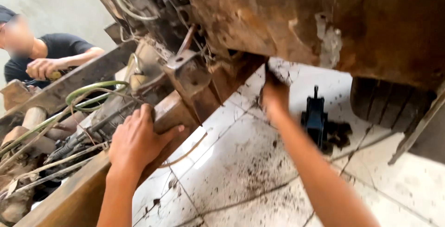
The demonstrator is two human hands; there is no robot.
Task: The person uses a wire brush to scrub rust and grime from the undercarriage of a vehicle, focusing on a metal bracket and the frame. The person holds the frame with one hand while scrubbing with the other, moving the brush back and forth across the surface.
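Underneath, left hand [135, 142] gripping rusty brown steel frame rail [83, 187]; blurred right hand [274, 93] pressed against corroded rough metal underbody [324, 18], grip indiscernible; grimy white floor tiles [241, 171] below.

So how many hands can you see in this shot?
3. The person's left hand grips the rusty frame rail; the right hand reaches up under the rusty body panel, blurred; a co-worker's hand is at far left. Their other hand is hidden.

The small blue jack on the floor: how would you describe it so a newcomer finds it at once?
Start at the rusty vehicle underbody filling the top. Below it lies a white tiled floor speckled with dirt, with a worn tyre at right. Just left of that tyre stands the blue jack, the only blue, upright thing, on a dark stain.
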